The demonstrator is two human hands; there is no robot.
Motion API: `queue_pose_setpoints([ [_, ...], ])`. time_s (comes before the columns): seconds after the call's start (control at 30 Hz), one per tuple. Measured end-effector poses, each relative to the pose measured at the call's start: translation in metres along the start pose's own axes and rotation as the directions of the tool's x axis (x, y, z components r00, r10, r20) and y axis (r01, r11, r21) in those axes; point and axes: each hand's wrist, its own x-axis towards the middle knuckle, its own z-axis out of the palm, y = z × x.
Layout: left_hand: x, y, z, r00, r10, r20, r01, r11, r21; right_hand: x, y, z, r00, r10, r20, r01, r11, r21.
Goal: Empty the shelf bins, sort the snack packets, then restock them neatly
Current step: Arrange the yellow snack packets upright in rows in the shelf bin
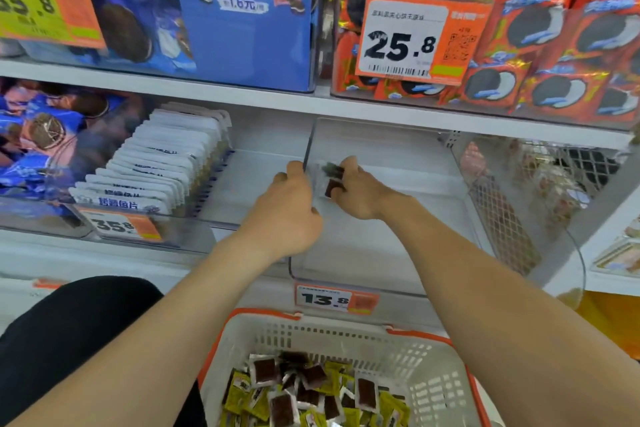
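Supermarket shelving filled the view, with a clear bin (pixel 381 243) nearly bare at its middle. Left of that bin stood a row of white packets (pixel 156 166). Above it sat orange-wrapped sandwich biscuits (pixel 554 45), and on its front lip hung a price tag (pixel 332 298). Below the bin, a white basket (pixel 408 347) held loose packets (pixel 304 388), dark ones and yellow-green ones mixed together.

Restocking appeared to be just starting. The right hand (pixel 360 194) reached deep into the bin, its fingers pinching a few dark snack packets (pixel 334 180) close to the bin's left wall. The left hand (pixel 291 215) was stretched forward at that same wall with its fingers curled, but whether it gripped the wall or steadied the packets could not be told.

The next move likely called for standing the packets squarely against the wall. After that, only dark ones should be picked from the basket.
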Motion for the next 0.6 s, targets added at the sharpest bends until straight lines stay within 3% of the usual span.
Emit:
queue_pose_setpoints([
  [0.1, -0.001, 0.000, 0.001, 1.000, -0.002, -0.010, 0.002, 1.000, 0.001, 0.000, -0.002, -0.007, 1.000, -0.012, -0.013, 0.012, 0.999, 0.053],
  [0.2, 0.000, -0.002, 0.001, 1.000, 0.002, -0.009, -0.002, 1.000, 0.004, 0.001, 0.000, 0.001, 0.988, -0.055, -0.146, 0.044, 0.996, -0.077],
  [0.3, 0.001, -0.002, -0.002, 1.000, 0.001, 0.016, -0.001, 1.000, 0.008, 0.003, -0.003, 0.012, 0.956, -0.043, -0.289, -0.033, 0.967, -0.252],
  [0.43, 0.003, -0.002, -0.005, 0.999, -0.008, 0.045, 0.007, 1.000, 0.016, 0.006, -0.009, 0.017, 0.943, -0.069, -0.324, -0.055, 0.933, -0.357],
  [0.6, 0.003, -0.002, -0.004, 0.999, -0.003, 0.044, 0.002, 1.000, 0.027, 0.000, -0.009, 0.013, 0.900, -0.068, -0.431, -0.068, 0.954, -0.291],
])
